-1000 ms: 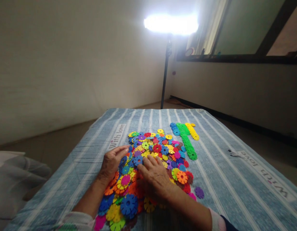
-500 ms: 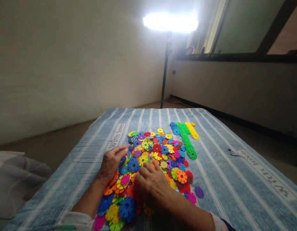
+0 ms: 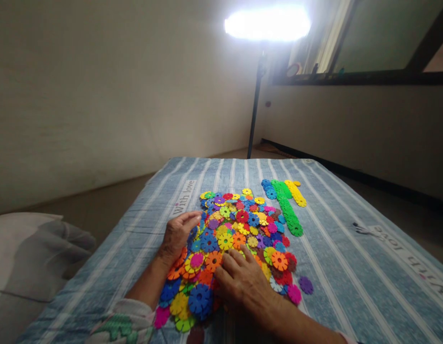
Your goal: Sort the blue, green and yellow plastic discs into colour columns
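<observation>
A loose pile of colourful notched plastic discs [image 3: 209,241] lies on the striped cloth. At its left edge is my left hand [image 3: 176,234], thumb tip close against the fingertips; whatever may be between them is hidden. My right hand [image 3: 244,282] reaches over the near middle of the pile. Its fingers are bent and apart, touching the discs, and nothing shows in its grasp. An orange disc [image 3: 214,261] and a large blue disc [image 3: 200,297] are beside its fingers.
Joined discs form a green strip [image 3: 289,215], with blue discs [image 3: 270,189] and a yellow strip [image 3: 296,193] alongside. A purple disc [image 3: 306,285] lies apart at right. A bright lamp on a stand [image 3: 255,105] is beyond the striped cloth [image 3: 332,267]. Grey fabric [image 3: 31,248] is at left.
The view has shifted, so everything sits farther right. My right hand has drawn slightly back, uncovering orange discs near its fingers. My left hand keeps its pose at the pile's edge.
</observation>
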The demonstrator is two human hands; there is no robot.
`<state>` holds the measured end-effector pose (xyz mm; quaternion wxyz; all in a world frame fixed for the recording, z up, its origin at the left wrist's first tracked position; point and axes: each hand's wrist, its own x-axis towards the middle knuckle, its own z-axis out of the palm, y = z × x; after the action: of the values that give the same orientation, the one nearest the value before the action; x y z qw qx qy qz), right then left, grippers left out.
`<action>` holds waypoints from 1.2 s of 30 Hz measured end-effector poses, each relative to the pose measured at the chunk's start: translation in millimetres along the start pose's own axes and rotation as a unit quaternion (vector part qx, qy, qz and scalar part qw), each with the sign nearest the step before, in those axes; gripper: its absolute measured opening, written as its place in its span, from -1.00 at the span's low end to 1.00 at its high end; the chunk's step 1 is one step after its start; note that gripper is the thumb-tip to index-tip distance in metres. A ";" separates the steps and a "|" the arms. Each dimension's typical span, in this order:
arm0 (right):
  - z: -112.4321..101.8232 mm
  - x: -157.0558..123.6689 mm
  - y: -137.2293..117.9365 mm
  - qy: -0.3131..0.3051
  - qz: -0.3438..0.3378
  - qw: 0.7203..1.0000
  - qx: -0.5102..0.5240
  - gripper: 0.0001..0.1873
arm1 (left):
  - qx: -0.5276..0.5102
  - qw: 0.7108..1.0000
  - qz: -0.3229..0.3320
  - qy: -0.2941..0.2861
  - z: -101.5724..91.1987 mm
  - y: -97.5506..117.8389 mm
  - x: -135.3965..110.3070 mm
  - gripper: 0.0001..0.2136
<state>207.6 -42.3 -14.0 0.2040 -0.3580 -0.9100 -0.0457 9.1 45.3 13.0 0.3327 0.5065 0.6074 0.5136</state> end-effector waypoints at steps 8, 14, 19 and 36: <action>-7.1 9.6 18.4 0.007 0.045 0.999 -0.012 -0.76 | 0.001 1.000 -0.005 0.000 -0.5 0.4 0.0 -0.68; -1.3 8.6 14.9 -0.018 0.017 1.000 -0.001 -0.63 | -0.011 1.000 -0.016 -0.005 0.3 0.0 -0.3 -0.67; -1.9 6.3 6.5 -0.035 0.012 0.999 0.026 -0.73 | -0.005 1.000 -0.009 -0.005 0.4 0.8 -1.3 -0.68; 2.2 73.1 34.4 -0.035 0.198 0.980 -0.002 -0.73 | -0.008 1.000 -0.008 -0.007 -1.2 -2.4 -2.2 -0.65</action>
<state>181.7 30.0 11.3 0.1758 -0.5327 -0.8278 0.0060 7.9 43.0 10.8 0.3446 0.5024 0.6053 0.5123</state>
